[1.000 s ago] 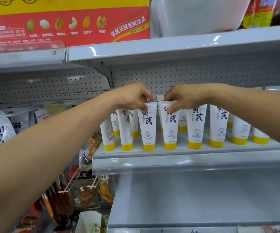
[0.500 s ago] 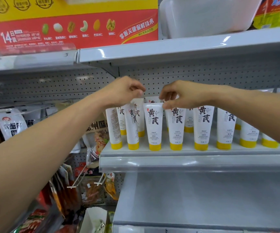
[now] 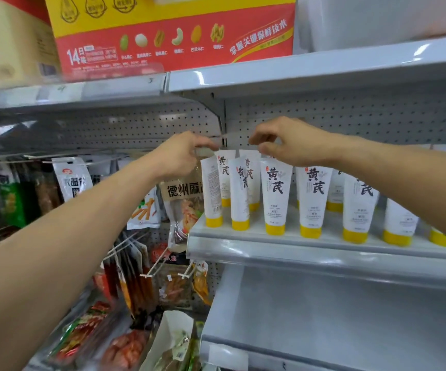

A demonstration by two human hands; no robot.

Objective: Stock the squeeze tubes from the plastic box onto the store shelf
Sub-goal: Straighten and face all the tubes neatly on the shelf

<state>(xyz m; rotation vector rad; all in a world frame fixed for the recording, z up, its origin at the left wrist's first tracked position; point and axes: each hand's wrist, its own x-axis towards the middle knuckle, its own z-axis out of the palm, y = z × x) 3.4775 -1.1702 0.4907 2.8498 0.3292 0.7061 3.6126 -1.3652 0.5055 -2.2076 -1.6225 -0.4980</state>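
White squeeze tubes with yellow caps stand cap-down in rows on the grey store shelf (image 3: 323, 251). My left hand (image 3: 181, 153) pinches the top crimp of the leftmost front tube (image 3: 211, 188), which has its back label facing me. My right hand (image 3: 291, 141) curls over the top of another front-row tube (image 3: 275, 194), its fingertips on the crimp. More tubes (image 3: 358, 204) continue to the right, partly hidden behind my right forearm. A white plastic box (image 3: 377, 20) sits on the shelf above.
A red and yellow nut carton (image 3: 173, 36) stands on the upper shelf. Snack packets (image 3: 181, 207) hang on pegs to the left of the tubes. The lower shelf (image 3: 336, 317) is bare grey metal. Pegboard backs the tube rows.
Both hands have shifted left along the front row, the left from a middle tube to the leftmost one. The view has moved closer and swung left.
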